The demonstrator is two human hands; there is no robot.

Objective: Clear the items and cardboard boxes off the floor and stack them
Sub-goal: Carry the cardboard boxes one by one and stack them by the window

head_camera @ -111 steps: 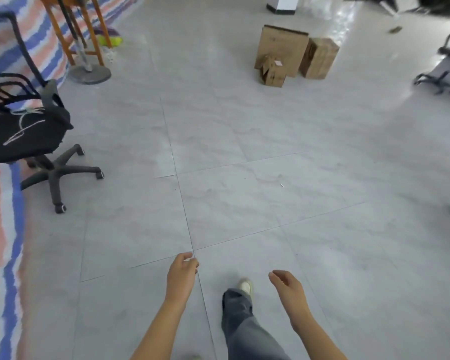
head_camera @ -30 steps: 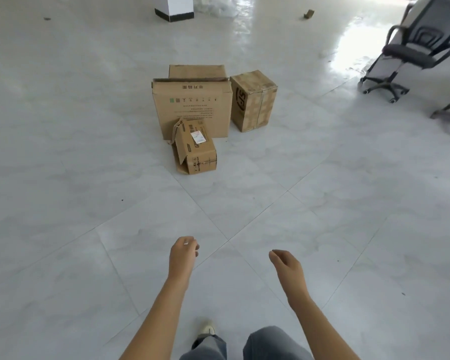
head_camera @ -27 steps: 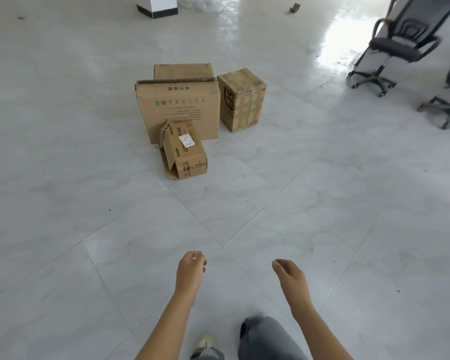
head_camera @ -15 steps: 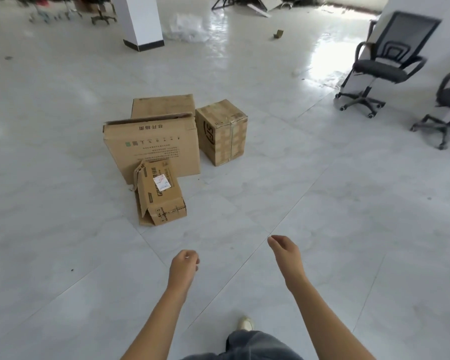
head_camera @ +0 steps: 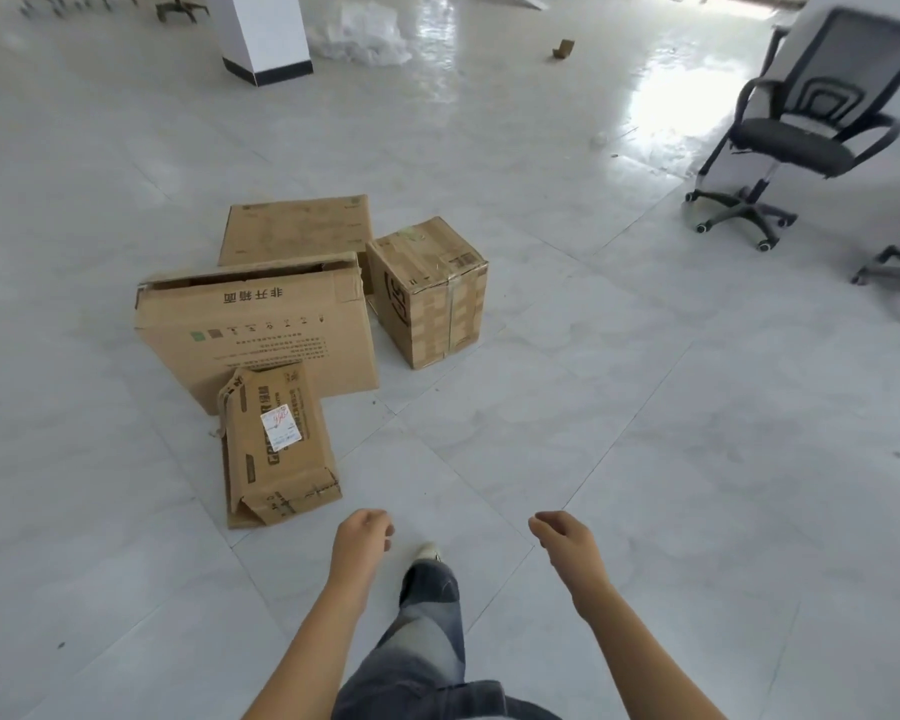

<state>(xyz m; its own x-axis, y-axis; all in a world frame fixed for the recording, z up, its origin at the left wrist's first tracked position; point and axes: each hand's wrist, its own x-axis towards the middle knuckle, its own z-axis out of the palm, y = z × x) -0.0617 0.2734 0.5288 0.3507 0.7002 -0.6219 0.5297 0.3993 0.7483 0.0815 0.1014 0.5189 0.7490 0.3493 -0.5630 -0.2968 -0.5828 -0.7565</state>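
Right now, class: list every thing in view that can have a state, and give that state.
small labelled box, lying on the floor, flaps loose.
large box, standing on the floor, top flap ajar.
taped box, sealed, upright on the floor.
left hand, loosely curled, empty.
right hand, loosely curled, empty.
office chair, upright, unoccupied.

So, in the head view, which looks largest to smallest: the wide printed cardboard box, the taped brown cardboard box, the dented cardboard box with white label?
1. wide printed cardboard box.
2-3. taped brown cardboard box and dented cardboard box with white label look alike; the dented one is nearer, so unranked.
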